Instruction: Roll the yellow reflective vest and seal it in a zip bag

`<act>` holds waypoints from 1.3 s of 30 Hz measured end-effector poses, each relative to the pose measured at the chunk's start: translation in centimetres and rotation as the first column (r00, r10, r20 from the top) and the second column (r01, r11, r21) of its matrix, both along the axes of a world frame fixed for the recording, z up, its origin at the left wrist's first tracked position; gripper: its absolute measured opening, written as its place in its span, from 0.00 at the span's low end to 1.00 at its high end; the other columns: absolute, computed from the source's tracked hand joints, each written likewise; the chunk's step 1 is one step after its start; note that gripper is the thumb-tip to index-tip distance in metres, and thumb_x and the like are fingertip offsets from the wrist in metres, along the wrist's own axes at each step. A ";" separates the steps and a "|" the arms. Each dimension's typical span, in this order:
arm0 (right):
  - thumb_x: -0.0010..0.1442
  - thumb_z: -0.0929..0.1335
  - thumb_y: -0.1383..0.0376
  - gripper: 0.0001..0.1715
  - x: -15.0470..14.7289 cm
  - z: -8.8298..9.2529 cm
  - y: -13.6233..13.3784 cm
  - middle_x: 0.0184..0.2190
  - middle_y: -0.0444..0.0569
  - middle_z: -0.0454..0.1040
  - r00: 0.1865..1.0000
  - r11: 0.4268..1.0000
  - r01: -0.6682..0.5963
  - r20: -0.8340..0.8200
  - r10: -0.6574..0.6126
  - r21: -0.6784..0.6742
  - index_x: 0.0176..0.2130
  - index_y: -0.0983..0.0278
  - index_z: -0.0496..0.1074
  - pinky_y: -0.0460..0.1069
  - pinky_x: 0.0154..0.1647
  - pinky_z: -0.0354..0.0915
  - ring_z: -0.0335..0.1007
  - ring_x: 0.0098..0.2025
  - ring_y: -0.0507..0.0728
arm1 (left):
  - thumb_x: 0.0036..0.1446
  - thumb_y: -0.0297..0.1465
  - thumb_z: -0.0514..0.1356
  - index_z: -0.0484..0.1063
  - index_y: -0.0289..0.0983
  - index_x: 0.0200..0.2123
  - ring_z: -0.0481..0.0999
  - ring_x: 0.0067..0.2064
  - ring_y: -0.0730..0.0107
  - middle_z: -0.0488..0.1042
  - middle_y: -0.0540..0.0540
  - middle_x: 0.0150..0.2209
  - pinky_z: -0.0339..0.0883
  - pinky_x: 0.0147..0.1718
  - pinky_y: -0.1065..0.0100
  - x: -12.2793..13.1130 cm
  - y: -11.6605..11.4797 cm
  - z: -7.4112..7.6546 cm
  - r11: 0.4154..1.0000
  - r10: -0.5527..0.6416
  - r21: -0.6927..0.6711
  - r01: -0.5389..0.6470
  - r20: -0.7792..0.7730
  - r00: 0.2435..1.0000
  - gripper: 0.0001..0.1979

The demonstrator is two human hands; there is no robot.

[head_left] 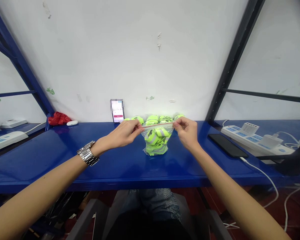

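Note:
A clear zip bag (157,126) with a red line along its top edge stands on the blue table, stretched between my two hands. Inside it is a folded bundle of neon yellow-green straps with grey reflective stripes (157,141). My left hand (128,132), below a metal wristwatch (88,153), pinches the bag's left top corner. At the opposite corner, my right hand (187,131) pinches the same edge between thumb and fingers. Whether the zip is sealed cannot be made out. Behind the bag, similar bagged yellow-green bundles (152,119) sit in a row against the wall, partly hidden.
An upright phone with a lit screen (117,111) leans at the wall. Red crumpled fabric (58,118) and a small white case (72,123) lie at back left. On the right are a dark phone (227,145) with a white cable and a power strip (255,138).

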State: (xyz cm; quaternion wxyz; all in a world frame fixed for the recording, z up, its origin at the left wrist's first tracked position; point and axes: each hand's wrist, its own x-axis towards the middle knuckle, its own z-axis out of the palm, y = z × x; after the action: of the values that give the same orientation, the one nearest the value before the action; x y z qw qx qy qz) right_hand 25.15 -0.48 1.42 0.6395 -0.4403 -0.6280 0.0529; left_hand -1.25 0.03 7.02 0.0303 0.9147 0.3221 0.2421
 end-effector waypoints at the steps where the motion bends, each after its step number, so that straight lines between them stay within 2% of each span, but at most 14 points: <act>1: 0.53 0.66 0.65 0.09 0.0 0.0 0.0 0.21 0.43 0.69 1.000 1.000 -0.001 -0.003 0.001 0.001 0.23 0.64 0.68 0.47 0.28 0.57 0.62 0.25 0.52 | 0.66 0.35 0.52 0.66 0.36 0.34 0.63 0.23 0.75 0.69 0.50 0.24 0.54 0.24 0.69 -0.1 0.0 -0.1 1.000 -0.007 0.017 0.007 -0.001 1.000 0.10; 6: 0.53 0.66 0.64 0.08 -0.3 0.1 0.1 0.21 0.44 0.69 1.000 1.000 -0.001 -0.011 0.001 -0.009 0.24 0.64 0.69 0.47 0.27 0.57 0.62 0.26 0.52 | 0.65 0.33 0.51 0.63 0.37 0.34 0.61 0.23 0.74 0.68 0.50 0.24 0.54 0.25 0.68 -0.2 0.1 -0.4 0.994 -0.034 0.105 0.035 -0.009 0.999 0.08; 13: 0.54 0.66 0.64 0.09 -0.3 0.3 0.0 0.21 0.44 0.68 0.999 0.999 -0.041 -0.006 0.041 -0.013 0.24 0.63 0.68 0.47 0.28 0.58 0.63 0.26 0.52 | 0.63 0.32 0.53 0.67 0.36 0.35 0.68 0.32 0.71 0.72 0.45 0.34 0.59 0.30 0.68 0.3 0.1 0.5 0.990 -0.096 0.101 0.100 -0.038 0.995 0.06; 22: 0.54 0.67 0.63 0.09 -0.2 0.3 -0.2 0.21 0.44 0.69 0.998 0.998 -0.063 -0.019 0.063 -0.017 0.24 0.63 0.68 0.48 0.28 0.58 0.62 0.26 0.52 | 0.64 0.29 0.51 0.64 0.37 0.34 0.64 0.30 0.72 0.69 0.47 0.31 0.58 0.29 0.67 0.8 0.0 0.5 0.981 -0.144 0.123 0.151 -0.063 0.988 0.06; 27: 0.54 0.67 0.63 0.10 -0.3 0.5 -0.4 0.20 0.43 0.67 0.993 0.994 -0.113 -0.035 0.113 -0.006 0.23 0.63 0.68 0.48 0.29 0.58 0.62 0.25 0.52 | 0.65 0.33 0.52 0.65 0.37 0.36 0.66 0.31 0.71 0.70 0.46 0.33 0.59 0.29 0.67 1.2 -0.1 0.9 0.983 -0.159 0.077 0.166 -0.088 0.983 0.07; 31: 0.53 0.67 0.63 0.10 -0.4 0.6 -0.6 0.20 0.43 0.67 0.993 0.993 -0.115 -0.030 0.115 -0.003 0.23 0.63 0.68 0.48 0.28 0.58 0.62 0.26 0.52 | 0.66 0.31 0.50 0.65 0.37 0.36 0.65 0.30 0.71 0.70 0.45 0.32 0.59 0.30 0.66 1.7 -0.3 1.1 0.978 -0.175 0.099 0.184 -0.095 0.980 0.08; 39: 0.53 0.67 0.61 0.10 -0.5 0.6 -0.6 0.20 0.44 0.67 0.994 0.995 -0.103 -0.032 0.103 -0.013 0.23 0.63 0.68 0.47 0.28 0.58 0.62 0.26 0.52 | 0.67 0.32 0.50 0.64 0.37 0.34 0.65 0.29 0.70 0.70 0.44 0.30 0.58 0.28 0.65 1.5 -0.1 0.7 0.981 -0.144 0.117 0.155 -0.096 0.985 0.09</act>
State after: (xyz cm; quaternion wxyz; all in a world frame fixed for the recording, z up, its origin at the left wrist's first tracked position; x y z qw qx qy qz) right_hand 24.62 -1.05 1.97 0.6424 -0.4112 -0.6394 0.0972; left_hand 0.24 -0.04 7.73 -0.0226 0.9461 0.2378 0.2188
